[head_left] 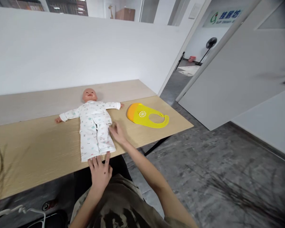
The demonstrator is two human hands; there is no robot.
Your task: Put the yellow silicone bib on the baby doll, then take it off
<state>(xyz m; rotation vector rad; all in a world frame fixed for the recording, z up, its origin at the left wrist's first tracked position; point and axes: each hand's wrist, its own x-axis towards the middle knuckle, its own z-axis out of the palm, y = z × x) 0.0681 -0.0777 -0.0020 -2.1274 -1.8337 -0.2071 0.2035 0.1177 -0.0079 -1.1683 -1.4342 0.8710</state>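
A white wall (80, 50) was seen along the back edge of a table, with a pale grey door (237, 66) standing open to the right. The wood-coloured table (38, 145) was set with its front edge against the person, its front right corner pointed towards the doorway. Beyond the door, a black standing fan (211, 43) was placed on the floor of the next room.

On the table, a baby doll (89, 95) was laid on its back, its head towards the back edge and both arms stretched out sideways. It was dressed in a white printed top (93, 109) and matching trousers (89, 142), whose hems were brought right to the front edge. To the doll's right as seen here, nearer the table's right edge, a yellow bib (146, 119) was laid flat, its orange end turned towards the doll and its neck opening towards the front right corner.

The left hand (101, 173) was held palm down at the front edge, its fingers spread and their tips placed at the trouser hems. The right hand (118, 133) was held beside the trouser leg nearer the bib, its fingers curled; being blurred, whether cloth was pinched could not be told.
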